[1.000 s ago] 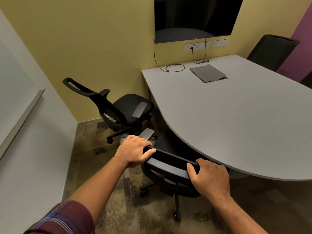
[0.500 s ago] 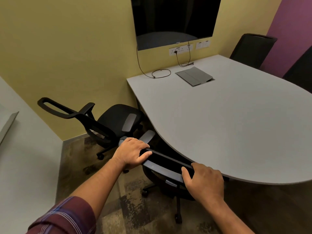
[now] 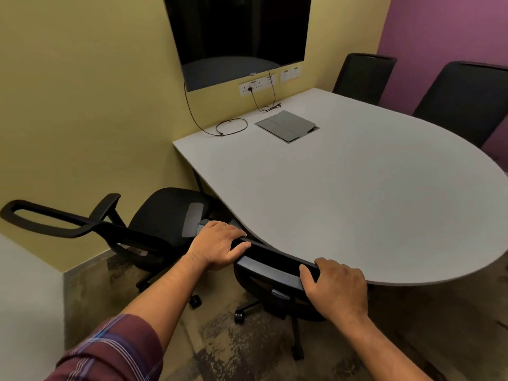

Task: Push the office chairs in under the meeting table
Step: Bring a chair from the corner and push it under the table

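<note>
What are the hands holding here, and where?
Both the left hand and right hand grip the top edge of the near office chair's backrest.

No legible text or labels.

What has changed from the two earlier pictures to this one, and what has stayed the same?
The near chair has gone further in: its seat is now hidden under the meeting table, and its backrest top lies at the table's edge. Nothing was grasped or released. The left hand and right hand still grip that backrest, and the second chair stays pulled out.
</note>
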The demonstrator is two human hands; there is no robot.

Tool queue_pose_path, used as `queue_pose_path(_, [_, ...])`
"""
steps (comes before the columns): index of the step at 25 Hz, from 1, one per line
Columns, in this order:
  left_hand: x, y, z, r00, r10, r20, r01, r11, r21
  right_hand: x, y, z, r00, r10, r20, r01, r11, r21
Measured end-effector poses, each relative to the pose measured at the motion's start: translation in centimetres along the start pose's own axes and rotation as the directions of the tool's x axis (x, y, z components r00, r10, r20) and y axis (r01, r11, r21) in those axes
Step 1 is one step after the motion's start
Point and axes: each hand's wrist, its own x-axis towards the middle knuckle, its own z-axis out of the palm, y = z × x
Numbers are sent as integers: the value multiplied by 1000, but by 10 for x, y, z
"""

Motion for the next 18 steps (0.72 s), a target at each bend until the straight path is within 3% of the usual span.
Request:
queue_pose_path(10, [39,-92,2,975,223,18,-223,975,20,-1,-94,16,976,210,-52,-210,978,4])
queue_pose_path(18, [51,-114,6,957,288,-38,-287,958,26,2,-122,17,946,323,-31,-322,946,16])
